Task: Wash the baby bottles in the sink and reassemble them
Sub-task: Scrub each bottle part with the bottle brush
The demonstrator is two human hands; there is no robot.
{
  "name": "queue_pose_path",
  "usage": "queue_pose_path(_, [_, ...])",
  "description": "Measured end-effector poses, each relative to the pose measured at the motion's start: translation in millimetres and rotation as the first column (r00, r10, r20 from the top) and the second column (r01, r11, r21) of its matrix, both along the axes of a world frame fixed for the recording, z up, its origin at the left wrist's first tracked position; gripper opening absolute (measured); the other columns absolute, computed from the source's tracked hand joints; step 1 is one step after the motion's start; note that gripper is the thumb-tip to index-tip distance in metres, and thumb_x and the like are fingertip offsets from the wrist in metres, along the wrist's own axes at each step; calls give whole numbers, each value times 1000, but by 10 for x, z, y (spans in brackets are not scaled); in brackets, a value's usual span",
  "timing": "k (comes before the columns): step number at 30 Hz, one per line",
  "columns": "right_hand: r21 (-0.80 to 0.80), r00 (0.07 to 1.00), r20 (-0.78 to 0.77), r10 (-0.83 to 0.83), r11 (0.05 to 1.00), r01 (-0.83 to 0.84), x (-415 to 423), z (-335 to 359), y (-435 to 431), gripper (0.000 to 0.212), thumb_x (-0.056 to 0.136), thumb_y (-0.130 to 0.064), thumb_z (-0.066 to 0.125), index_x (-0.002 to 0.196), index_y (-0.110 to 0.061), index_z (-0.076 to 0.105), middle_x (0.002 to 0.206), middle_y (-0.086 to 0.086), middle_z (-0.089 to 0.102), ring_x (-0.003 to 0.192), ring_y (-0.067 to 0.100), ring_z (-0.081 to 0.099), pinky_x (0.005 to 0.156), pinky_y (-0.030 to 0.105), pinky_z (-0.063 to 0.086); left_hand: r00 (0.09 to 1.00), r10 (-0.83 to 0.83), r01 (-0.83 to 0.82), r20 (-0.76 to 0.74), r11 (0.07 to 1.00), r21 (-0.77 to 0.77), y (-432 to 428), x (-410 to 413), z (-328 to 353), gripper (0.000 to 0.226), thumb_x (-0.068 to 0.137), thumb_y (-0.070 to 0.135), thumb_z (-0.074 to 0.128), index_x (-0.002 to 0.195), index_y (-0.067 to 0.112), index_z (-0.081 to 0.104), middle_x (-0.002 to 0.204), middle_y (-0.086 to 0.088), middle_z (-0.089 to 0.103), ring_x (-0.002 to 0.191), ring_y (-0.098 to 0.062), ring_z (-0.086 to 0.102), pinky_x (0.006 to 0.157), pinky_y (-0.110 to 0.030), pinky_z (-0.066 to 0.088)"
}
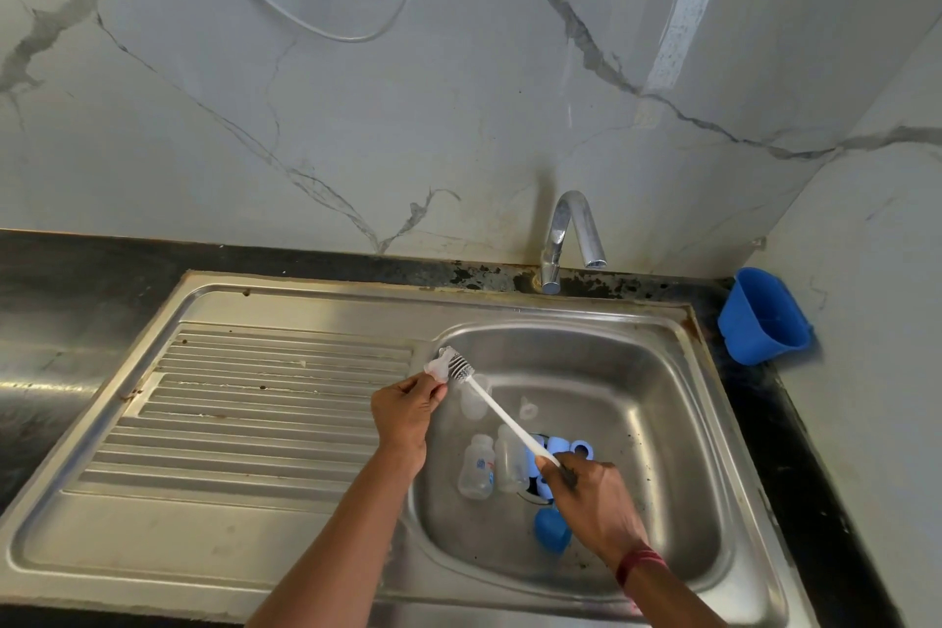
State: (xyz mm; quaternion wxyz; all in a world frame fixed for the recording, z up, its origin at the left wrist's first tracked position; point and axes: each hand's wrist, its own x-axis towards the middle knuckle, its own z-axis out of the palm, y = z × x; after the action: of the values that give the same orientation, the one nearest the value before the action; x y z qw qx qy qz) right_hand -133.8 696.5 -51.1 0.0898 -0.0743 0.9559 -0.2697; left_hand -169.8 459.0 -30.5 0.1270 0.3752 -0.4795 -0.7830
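My left hand (408, 405) pinches a clear silicone teat (439, 366) at the left rim of the steel sink basin (657, 372). My right hand (586, 487) grips the handle of a long white bottle brush (502, 416), and its bristle head presses against the teat. Down in the basin lie two clear bottles (476, 467), one with a printed label. Around the drain sit blue screw rings (581, 449), and a blue cap (550, 533) lies nearer me. Two more clear parts (527, 409) rest farther back on the basin floor.
A chrome tap (566, 240) stands behind the basin, with no water running. The ribbed draining board (244, 413) stretches to the left. A blue plastic holder (762, 316) hangs on the right wall. Black countertop (66, 281) surrounds the sink, and a white cable (357, 36) loops on the marble wall.
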Motion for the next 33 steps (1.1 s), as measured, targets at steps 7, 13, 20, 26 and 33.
queue_pose_path(7, [-11,998,-30,-56,998,56,-44,121,32,28,97,-46,51,84,-28,69,60,-10,61,45,9,56,38,13,36,998,-14,17,68,999,-43,-5,4,-54,21,77,-4,77,59,5,70,63,-10,68,72,-25,63,83,-38,55])
queue_pose_path(13, [5,997,-59,-43,999,43,-12,61,15,34,96,-50,50,83,-26,70,58,-5,60,43,10,50,38,15,35,995,2,0,98,1000,-19,-20,15,-54,20,75,-5,78,59,2,68,60,-9,68,70,-25,63,84,-39,55])
queue_pose_path(20, [-187,986,112,-122,972,141,10,48,-64,38,95,-41,59,61,-24,58,45,-8,47,39,4,43,42,15,35,1000,21,-23,21,992,122,-3,26,35,7,80,-5,74,75,-4,69,70,-8,74,72,-17,71,77,-29,60])
queue_pose_path(26, [-139,996,61,-59,988,67,21,34,-70,40,96,-41,59,59,-30,47,48,-9,45,39,6,40,43,14,32,999,-11,10,30,999,36,-11,-10,14,8,80,-5,75,74,-3,70,69,-9,73,71,-17,72,73,-26,61])
queue_pose_path(33, [198,992,-109,56,980,-33,0,-4,33,31,95,-49,53,80,-24,65,62,-7,55,46,7,45,41,12,27,995,-87,91,50,992,-89,-96,-39,-29,10,77,-3,77,74,-11,70,76,-21,68,77,-26,68,89,-42,58])
